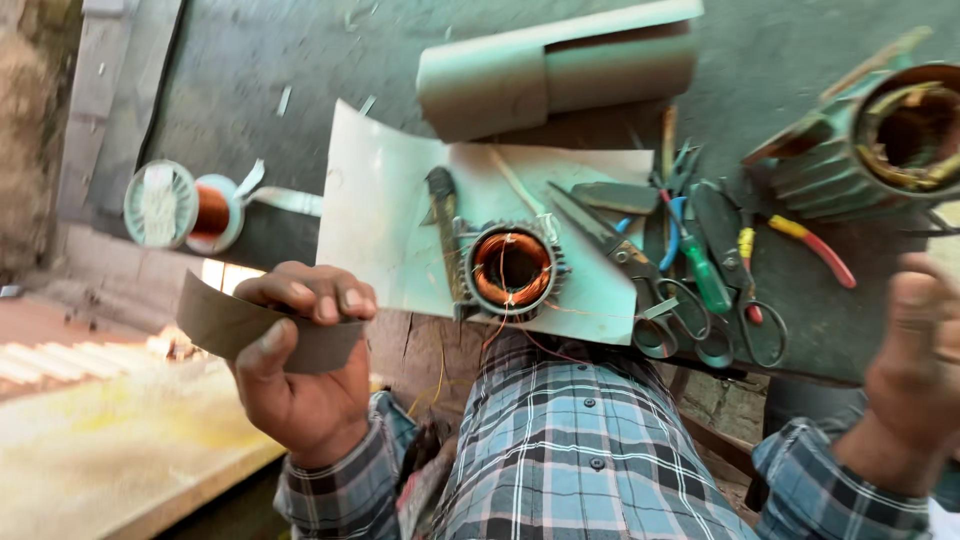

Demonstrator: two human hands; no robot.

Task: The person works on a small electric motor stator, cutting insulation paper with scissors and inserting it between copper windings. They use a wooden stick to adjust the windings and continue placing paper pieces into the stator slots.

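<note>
My left hand pinches a curved strip of grey insulating paper between thumb and fingers, out beyond the workbench; my right hand, blurred, is raised at the frame's edge, its grip unclear. Between them a copper-wound stator sits on a white sheet, scissors just beside it, a wire spool well apart

Grey-brown paper strip, curved, pinched in left hand, held off bench edge.
</note>
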